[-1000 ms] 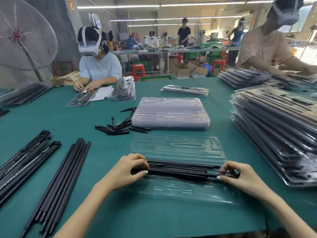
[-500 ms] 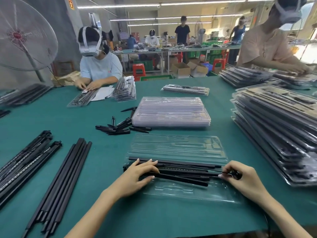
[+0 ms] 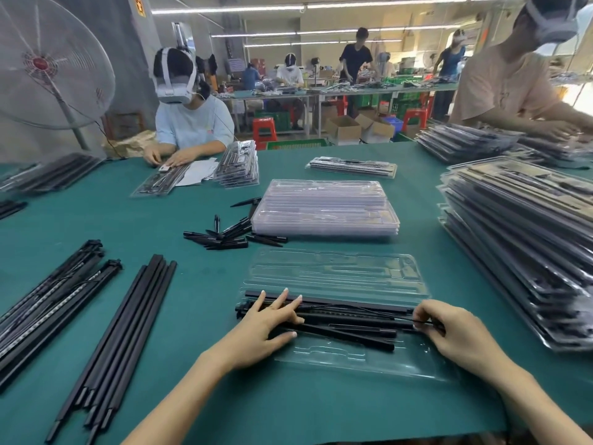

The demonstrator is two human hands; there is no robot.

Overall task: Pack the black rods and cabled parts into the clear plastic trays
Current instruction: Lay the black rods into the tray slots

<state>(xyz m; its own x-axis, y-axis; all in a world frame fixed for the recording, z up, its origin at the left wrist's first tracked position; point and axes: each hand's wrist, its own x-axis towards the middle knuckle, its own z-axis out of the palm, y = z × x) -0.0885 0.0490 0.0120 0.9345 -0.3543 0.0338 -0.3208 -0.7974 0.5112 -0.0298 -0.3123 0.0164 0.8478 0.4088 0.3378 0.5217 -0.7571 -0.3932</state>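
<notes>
An open clear plastic tray (image 3: 337, 271) lies on the green table in front of me, its lid half folded away from me. Several black rods and a cabled part (image 3: 349, 319) lie across its near half. My left hand (image 3: 269, 319) rests flat on their left ends with fingers spread. My right hand (image 3: 449, 332) pinches the thin black cable (image 3: 369, 308) at the right end of the rods.
A stack of empty clear trays (image 3: 324, 207) sits behind, with short black pens (image 3: 231, 236) beside it. Long black rods (image 3: 122, 329) and cabled strips (image 3: 48, 303) lie at left. Tall stacks of packed trays (image 3: 519, 232) fill the right. Other workers sit across the table.
My left hand opened from a grip on the rods' left end and now lies flat on them. The rods settled lower into the tray. My right hand stayed at the right end.
</notes>
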